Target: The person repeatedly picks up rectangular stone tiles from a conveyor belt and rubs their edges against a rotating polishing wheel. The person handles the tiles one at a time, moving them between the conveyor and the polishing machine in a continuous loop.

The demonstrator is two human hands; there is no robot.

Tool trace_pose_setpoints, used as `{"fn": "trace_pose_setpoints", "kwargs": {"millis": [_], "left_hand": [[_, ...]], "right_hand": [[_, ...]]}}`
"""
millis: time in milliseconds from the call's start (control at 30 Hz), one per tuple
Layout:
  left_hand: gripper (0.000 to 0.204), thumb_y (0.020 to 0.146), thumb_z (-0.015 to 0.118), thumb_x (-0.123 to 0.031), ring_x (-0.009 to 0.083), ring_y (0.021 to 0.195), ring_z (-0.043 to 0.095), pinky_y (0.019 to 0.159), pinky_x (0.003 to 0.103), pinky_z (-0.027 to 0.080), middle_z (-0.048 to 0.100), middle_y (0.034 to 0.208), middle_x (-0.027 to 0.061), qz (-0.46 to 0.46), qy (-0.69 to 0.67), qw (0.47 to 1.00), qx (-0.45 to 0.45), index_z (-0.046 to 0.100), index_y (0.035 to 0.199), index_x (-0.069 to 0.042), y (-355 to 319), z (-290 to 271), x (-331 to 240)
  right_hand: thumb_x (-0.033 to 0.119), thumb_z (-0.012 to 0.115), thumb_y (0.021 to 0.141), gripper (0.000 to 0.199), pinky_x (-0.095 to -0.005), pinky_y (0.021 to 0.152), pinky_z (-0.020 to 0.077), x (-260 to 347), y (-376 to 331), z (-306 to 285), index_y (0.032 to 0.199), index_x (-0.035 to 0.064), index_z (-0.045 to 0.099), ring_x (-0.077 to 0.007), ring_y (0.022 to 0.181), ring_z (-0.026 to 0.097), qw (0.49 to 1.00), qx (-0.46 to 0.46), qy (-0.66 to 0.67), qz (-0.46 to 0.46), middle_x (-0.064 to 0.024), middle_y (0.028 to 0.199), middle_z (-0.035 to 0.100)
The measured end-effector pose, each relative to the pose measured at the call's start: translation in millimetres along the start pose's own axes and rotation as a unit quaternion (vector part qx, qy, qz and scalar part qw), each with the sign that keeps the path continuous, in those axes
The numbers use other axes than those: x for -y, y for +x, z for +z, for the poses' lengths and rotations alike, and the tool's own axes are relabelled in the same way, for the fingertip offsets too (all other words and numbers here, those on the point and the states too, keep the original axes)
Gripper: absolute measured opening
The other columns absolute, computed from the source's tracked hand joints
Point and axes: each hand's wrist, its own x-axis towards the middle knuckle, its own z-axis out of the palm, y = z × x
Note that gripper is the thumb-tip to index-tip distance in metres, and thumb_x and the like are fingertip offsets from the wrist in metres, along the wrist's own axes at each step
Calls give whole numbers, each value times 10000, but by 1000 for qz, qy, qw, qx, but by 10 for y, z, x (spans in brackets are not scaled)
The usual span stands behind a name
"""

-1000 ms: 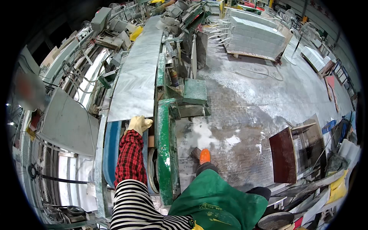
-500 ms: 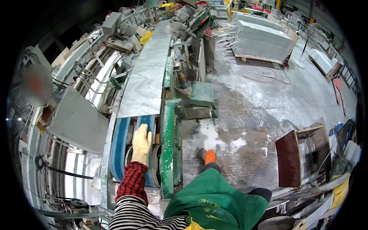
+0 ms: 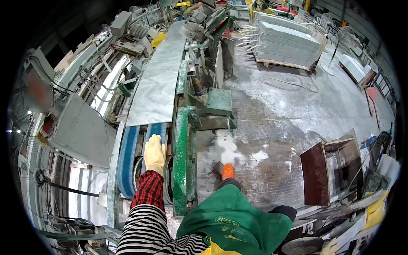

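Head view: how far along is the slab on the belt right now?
Done: the grey stone slab lies flat on the conveyor, its near edge past the blue belt end. In hand: the gloved left hand rests open on the bare belt just behind the slab, not touching it. Left: the slab's far end is among the machine parts up the line. The right hand is out of view.

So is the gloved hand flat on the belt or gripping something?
Flat: the left hand lies with fingers stretched out on the blue belt, just short of the grey stone slab. Nothing is held.
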Motion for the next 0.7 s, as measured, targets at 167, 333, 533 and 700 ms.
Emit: {"fn": "trace_pose_setpoints", "kwargs": {"millis": [167,333,533,700], "left_hand": [[404,961,638,-167,387,1324,559,1150,478,413,625,1387,230,19,-11,1000,-15,602,1329,-5,128,90,-114],[436,992,617,-194,360,1394,522,1200,460,376,603,1442,219,-32,-2,999,35,585,1389,-16,-23,25,41],[414,959,659,-183,355,1332,560,1133,474,423,631,1374,199,17,-2,1000,-20,592,1329,-11,85,113,14],[412,953,657,-173,367,1307,570,1110,487,437,640,1342,208,-8,7,1000,-23,591,1323,-5,-206,93,336]], "right_hand": [[443,507,1026,729,-623,1098,436,11,-313,-652,1681,277,237,-419,1563,290,942,112,-313,-49,-204,1697,300],[448,622,932,861,-591,1170,362,121,141,-1457,1664,177,259,-405,1571,258,974,217,55,34,-230,1695,275],[479,803,792,1064,-546,1267,246,193,148,-2078,1641,103,284,-381,1578,230,953,283,87,56,-244,1691,260],[427,791,875,848,-525,1284,266,46,35,-1468,1554,50,451,-346,1526,349,893,9,-357,-274,-243,1624,397]]}}
